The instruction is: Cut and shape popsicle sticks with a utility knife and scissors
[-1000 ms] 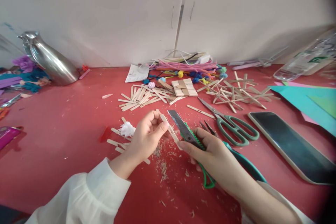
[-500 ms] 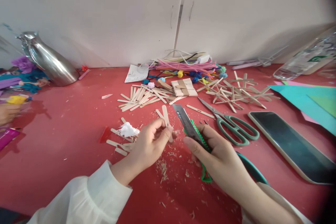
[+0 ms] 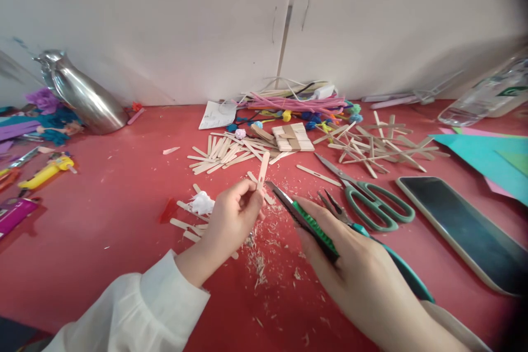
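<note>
Between the thumb and fingers of my left hand a wooden craft stick stands up, a small notch or slot showing just above the grip. My right hand is wrapped round a green and black utility knife. Its blade is out, the tip close to the stick; whether they touch I cannot tell. Wood shavings are strewn on the red table below my hands. Left of my left hand, a white crumpled lump rests on several loose sticks.
Scissors, pliers and a phone lie on the right. Loose craft sticks and a banded bundle are behind my hands, pink pipe cleaners beyond. A metal jug and yellow glue gun are at left.
My right hand has turned the knife lower and brought its tip nearer the stick. My left hand has tilted the stick rightward. Another person's hand has left the far left, uncovering the glue gun.
</note>
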### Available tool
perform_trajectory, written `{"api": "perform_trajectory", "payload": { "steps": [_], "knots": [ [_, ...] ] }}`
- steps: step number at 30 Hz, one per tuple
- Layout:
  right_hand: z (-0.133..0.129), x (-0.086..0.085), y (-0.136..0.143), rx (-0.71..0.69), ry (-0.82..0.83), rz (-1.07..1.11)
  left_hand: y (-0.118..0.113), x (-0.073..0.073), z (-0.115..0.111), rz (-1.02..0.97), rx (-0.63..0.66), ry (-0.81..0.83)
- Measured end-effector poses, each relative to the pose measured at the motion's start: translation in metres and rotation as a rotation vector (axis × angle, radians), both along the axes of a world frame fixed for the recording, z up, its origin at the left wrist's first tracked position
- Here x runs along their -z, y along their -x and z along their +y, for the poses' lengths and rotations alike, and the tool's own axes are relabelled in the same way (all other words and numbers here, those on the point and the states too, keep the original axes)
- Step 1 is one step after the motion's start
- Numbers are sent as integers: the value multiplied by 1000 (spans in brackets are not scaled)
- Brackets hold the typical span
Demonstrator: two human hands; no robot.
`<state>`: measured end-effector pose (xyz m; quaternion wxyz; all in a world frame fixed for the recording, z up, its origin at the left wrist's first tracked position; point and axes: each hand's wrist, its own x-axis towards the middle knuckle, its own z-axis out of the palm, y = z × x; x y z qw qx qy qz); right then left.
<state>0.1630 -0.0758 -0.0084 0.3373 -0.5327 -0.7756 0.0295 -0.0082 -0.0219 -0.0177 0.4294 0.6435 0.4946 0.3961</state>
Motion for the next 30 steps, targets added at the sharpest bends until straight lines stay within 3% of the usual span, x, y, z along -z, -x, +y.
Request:
{"api": "perform_trajectory", "payload": {
  "steps": [7, 14, 20, 30],
  "knots": [
    [0, -1, 2, -15, 32, 29, 0, -1, 1, 163, 0, -102],
    [0, -3, 4, -30, 245, 146, 0, -6, 3, 350, -5, -304],
    [-1, -4, 3, -33, 470, 289, 0, -7, 5, 400, 8, -341],
    [-1, -2, 4, -14, 556, 344, 0, -5, 4, 442, -19, -348]
  ]
}}
